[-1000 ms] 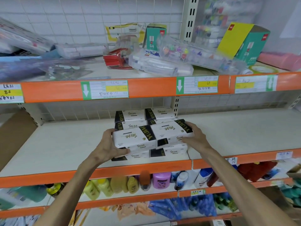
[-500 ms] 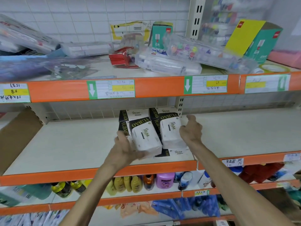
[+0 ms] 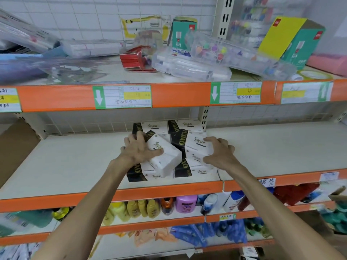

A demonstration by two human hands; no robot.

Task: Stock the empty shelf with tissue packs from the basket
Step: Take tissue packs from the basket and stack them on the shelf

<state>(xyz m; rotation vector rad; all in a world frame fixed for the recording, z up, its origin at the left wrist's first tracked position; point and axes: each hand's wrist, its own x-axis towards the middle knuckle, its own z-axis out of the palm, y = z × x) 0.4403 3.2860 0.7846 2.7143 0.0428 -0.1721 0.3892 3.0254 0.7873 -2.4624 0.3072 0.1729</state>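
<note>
Hands (image 3: 139, 151) (image 3: 218, 153) on tissue packs (image 3: 165, 156); shelf (image 3: 65, 166) bare both sides.

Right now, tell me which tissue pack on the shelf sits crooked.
The top front-left tissue pack under the left hand: it lies skewed diagonally, while the others sit square to the shelf.

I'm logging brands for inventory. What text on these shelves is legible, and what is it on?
"YUJAO": black bands of the tissue packs.
"deli": red logo, green box on the upper shelf.
"10": handwritten tag, shelf edge.
Price labels: handwriting too blurred to read.
Bottles below: unreadable.
</note>
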